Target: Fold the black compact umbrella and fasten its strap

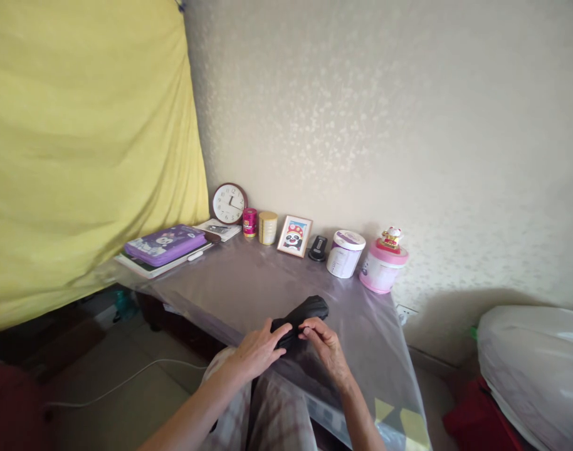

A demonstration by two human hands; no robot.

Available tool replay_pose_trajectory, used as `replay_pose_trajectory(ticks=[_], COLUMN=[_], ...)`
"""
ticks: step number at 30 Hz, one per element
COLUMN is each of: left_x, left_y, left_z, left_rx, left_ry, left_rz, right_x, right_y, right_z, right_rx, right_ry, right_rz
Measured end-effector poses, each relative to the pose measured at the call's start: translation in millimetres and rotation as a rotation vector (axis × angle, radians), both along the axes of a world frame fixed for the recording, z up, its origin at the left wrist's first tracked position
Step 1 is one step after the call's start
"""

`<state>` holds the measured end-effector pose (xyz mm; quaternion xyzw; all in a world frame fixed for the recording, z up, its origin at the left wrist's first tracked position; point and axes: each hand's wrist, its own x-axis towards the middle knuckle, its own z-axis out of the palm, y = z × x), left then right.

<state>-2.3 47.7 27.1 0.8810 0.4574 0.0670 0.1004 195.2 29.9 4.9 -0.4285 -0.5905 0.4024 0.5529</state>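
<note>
A folded black umbrella, its dark cloth bundled into a short roll, lies slantwise at the near edge of the table. My left hand grips its near end, thumb and fingers pressed against the cloth. On the other side, my right hand is closed in a pinch at the umbrella's side. Whatever small piece sits between those fingertips, perhaps a strap or a fold of cloth, is too small to make out. Part of the near end is hidden by my left hand.
Along the wall stand a round clock, a pink can, a beige can, a framed panda picture, a black stapler-like object and two tubs. A purple case lies left on the plastic-covered table.
</note>
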Motion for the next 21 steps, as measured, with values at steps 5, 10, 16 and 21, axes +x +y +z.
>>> replay_pose_trajectory(ticks=[5,10,16,21], left_x=[1,1,4,4], left_y=[-3,-6,-10,-10], left_z=[-2.5,0.3,0.3,-0.9], left_rx=[0.036,0.061,0.086,0.076], left_ry=[0.038,0.058,0.067,0.041], left_rz=[-0.012,-0.025,-0.004,0.008], right_x=[-5,-6,-13,-16], right_y=[11,19,30,30], right_z=[6.2,9.8,8.2,12.2], right_rx=[-0.013,-0.029,-0.027,0.13], right_ry=[-0.058,-0.121,-0.314,-0.627], right_rz=[0.02,0.034,-0.009,-0.157])
